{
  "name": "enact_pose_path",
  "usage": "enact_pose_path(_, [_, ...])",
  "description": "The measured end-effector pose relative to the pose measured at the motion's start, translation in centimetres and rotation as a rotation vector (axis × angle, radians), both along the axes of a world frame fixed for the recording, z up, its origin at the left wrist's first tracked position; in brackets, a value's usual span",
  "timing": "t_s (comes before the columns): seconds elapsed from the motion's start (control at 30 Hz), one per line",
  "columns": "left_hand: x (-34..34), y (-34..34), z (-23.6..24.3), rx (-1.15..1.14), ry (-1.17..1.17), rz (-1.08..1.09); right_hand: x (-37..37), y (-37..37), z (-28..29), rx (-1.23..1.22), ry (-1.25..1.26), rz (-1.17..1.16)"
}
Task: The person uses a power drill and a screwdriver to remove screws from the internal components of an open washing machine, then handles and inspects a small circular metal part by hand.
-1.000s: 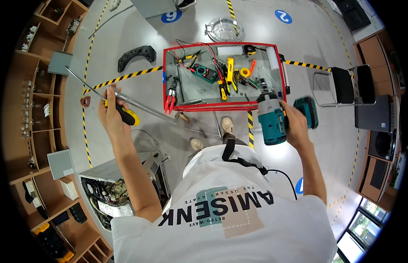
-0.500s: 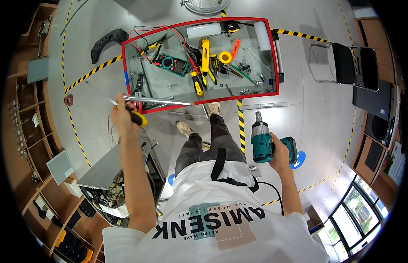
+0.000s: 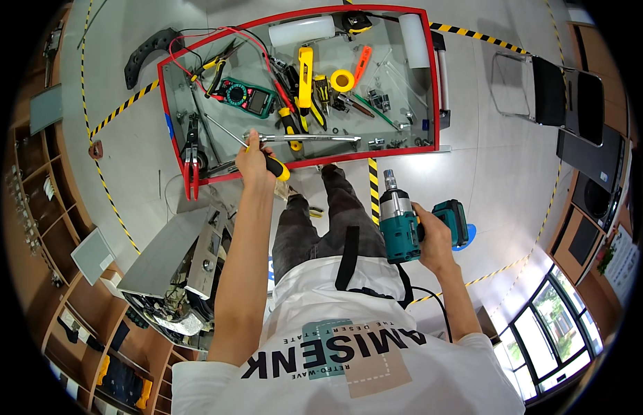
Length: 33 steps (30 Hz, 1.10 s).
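Note:
My left hand (image 3: 254, 166) is closed around a screwdriver (image 3: 277, 168) with a yellow and black handle and a long chrome ratchet wrench (image 3: 311, 137). Both tools are over the near side of a red-rimmed tool tray (image 3: 433, 83). In my right hand (image 3: 433, 238) is a teal cordless impact wrench (image 3: 399, 225), its socket pointing forward, to the right of my legs. Inside the tray lie a green multimeter (image 3: 245, 98), a yellow utility knife (image 3: 305, 76), a yellow tape roll (image 3: 342, 81) and an orange knife (image 3: 363, 63). Red-handled pliers (image 3: 191, 169) overhang the tray's near-left corner.
An opened metal appliance (image 3: 173, 266) with exposed parts stands to my left. Wooden shelving (image 3: 41, 207) runs along the left side. A black chair (image 3: 547, 90) is at the far right. Striped tape (image 3: 374, 187) marks the floor.
My left hand has moved right and forward, bringing the screwdriver and ratchet wrench over the tray. The impact wrench has shifted slightly left. The tray sits a little farther up and left in view.

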<state>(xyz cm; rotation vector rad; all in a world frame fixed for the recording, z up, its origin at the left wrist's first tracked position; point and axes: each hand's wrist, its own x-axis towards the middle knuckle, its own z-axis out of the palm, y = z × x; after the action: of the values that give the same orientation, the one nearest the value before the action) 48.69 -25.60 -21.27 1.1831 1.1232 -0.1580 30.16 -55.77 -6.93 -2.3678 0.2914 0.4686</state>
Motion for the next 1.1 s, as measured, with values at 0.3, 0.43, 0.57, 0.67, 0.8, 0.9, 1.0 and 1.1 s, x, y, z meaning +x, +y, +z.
enact_pose_path(0.3, [0.4, -1.1, -1.9, -0.043, 0.142, -0.084, 1.5, -0.1, -1.3, 0.036, 0.000, 0.020])
enact_pose_path(0.43, [0.3, -2.8, 0.0, 0.255, 0.104, -0.193, 1.5, -0.3, -1.7, 0.031, -0.021, 0.016])
enact_pose_path(0.57, [0.1, -5.0, 0.7, 0.411, -0.058, -0.323, 1.1, -0.5, -2.0, 0.038, -0.046, 0.008])
enact_pose_path(0.67, [0.9, -8.6, 1.0, 0.408, -0.081, -0.538, 0.9, -0.6, -2.1, 0.031, -0.032, 0.007])
enact_pose_path(0.8, [2.7, -12.4, -2.5, 0.586, -0.141, -0.751, 0.5, -0.8, -1.8, 0.029, 0.000, 0.007])
enact_pose_path(0.9, [3.6, -14.5, -3.1, 0.688, -0.108, -0.883, -0.1, -0.9, -1.7, 0.040, 0.027, -0.043])
enact_pose_path(1.0, [3.9, -16.1, -1.8, 0.802, -0.078, -0.955, -0.6, -1.2, -1.6, 0.026, 0.060, -0.060])
enact_pose_path(1.1, [3.6, -16.5, -2.8, 0.848, -0.072, -0.918, -1.1, -1.3, -1.7, 0.039, 0.036, -0.092])
